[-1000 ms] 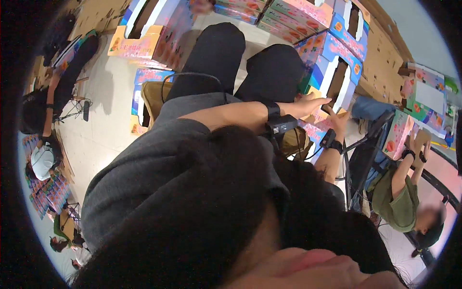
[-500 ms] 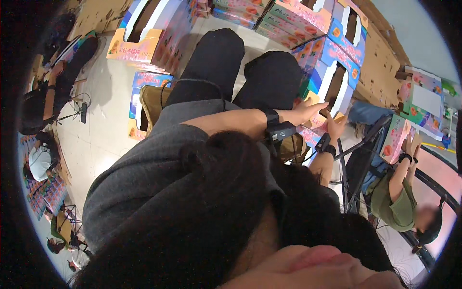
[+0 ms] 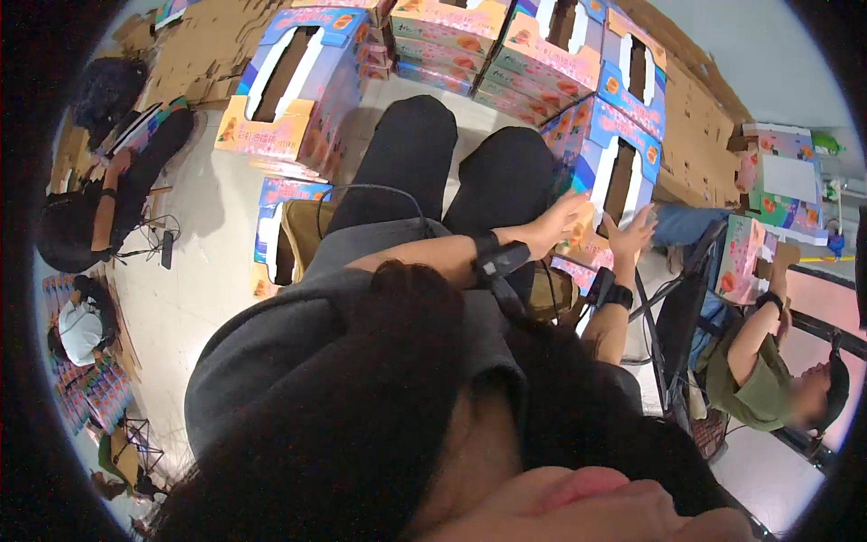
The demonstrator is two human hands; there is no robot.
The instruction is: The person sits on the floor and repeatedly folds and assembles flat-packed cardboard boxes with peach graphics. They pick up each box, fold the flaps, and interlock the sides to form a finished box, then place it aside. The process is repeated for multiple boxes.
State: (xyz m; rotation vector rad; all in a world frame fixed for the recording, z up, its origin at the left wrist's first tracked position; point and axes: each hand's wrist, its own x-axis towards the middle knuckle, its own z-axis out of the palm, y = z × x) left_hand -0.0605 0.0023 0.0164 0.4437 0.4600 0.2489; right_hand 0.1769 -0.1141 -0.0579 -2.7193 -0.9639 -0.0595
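Note:
A colourful printed carton [image 3: 591, 176], with a long dark slot between white edges on top, stands beyond and right of my knees. My left hand [image 3: 557, 224] is at its near left corner, by the orange end panel, its fingers stretched out and nearly flat. It looks to be touching the carton, though the contact is hard to make out. Nearer the carton's right side, my right hand [image 3: 631, 237] has its fingers spread and holds nothing. Both wrists wear black bands with small dark devices.
Stacked cartons [image 3: 447, 45] stand ahead, and another tall carton stack [image 3: 316, 117] is to the left. Brown cardboard [image 3: 695, 135] lines the right side. A person in a green shirt [image 3: 745, 379] handles a carton at right. Others sit at left. A cable crosses my lap.
My hands have come off the carton's near end flaps and moved apart. The right fingers have spread, and the left hand has shifted left. The whole view has tilted slightly.

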